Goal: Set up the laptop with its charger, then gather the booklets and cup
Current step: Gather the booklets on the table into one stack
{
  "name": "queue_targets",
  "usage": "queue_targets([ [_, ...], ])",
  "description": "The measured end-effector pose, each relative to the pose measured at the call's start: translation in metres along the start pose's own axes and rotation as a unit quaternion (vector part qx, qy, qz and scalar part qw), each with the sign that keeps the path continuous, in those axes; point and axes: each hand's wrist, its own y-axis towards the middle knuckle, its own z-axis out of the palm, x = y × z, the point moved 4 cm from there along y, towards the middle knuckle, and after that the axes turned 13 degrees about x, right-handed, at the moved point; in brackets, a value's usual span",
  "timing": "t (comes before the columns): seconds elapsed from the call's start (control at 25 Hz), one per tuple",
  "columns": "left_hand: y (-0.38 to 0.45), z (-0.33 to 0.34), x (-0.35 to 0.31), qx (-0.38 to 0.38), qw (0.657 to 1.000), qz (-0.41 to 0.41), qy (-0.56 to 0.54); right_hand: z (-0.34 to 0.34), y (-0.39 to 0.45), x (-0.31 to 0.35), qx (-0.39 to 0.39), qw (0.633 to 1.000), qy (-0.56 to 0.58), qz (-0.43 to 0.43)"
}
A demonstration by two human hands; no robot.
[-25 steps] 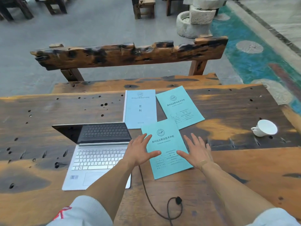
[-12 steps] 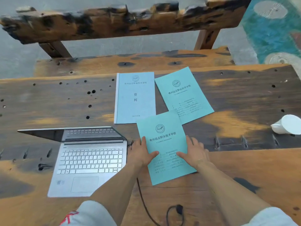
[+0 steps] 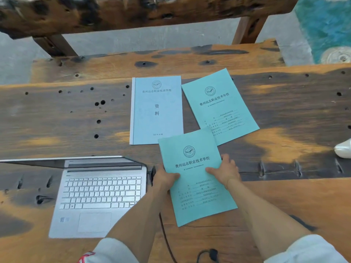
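Observation:
An open silver laptop (image 3: 96, 196) lies at the near left of the wooden table (image 3: 57, 120), with a black charger cable (image 3: 166, 238) running from its right side toward me. The nearest teal booklet (image 3: 191, 149) is gripped at both side edges by my left hand (image 3: 164, 178) and my right hand (image 3: 226, 170), thumbs on its cover. A light blue booklet (image 3: 156, 111) and a second teal booklet (image 3: 218, 105) lie flat beyond it. The white cup (image 3: 344, 149) sits at the right edge of the view, partly cut off.
A rough wooden bench (image 3: 152, 59) with a heavy backrest (image 3: 133, 12) stands just past the table's far edge. The cable's loop and plug (image 3: 212, 253) rest near the table's front edge. A teal-painted floor strip (image 3: 326, 25) is at the far right.
Both hands went from lying open beside the nearest teal booklet to gripping its side edges. The camera has tilted down and closer, and the cup slid toward the right edge of view.

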Motion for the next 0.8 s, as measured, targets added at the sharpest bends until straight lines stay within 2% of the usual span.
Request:
queue_targets([
  [0.2, -0.007, 0.000, -0.003, 0.056, 0.994, 0.010, -0.094, 0.000, 0.008, -0.003, 0.057, 0.990, 0.125, -0.018],
  [0.36, -0.018, 0.002, -0.022, 0.104, 0.986, 0.079, -0.104, -0.016, 0.000, -0.007, 0.079, 0.968, 0.228, -0.070],
  [0.48, -0.016, 0.007, -0.055, 0.132, 0.978, 0.116, -0.117, -0.050, 0.007, 0.006, 0.094, 0.956, 0.253, -0.117],
  [0.6, -0.001, 0.022, -0.099, 0.126, 0.972, 0.146, -0.135, -0.098, 0.026, 0.031, 0.046, 0.962, 0.227, -0.142],
  [0.8, 0.046, 0.050, -0.168, 0.055, 0.972, 0.180, -0.142, -0.169, 0.061, 0.074, -0.064, 0.972, 0.177, -0.138],
])
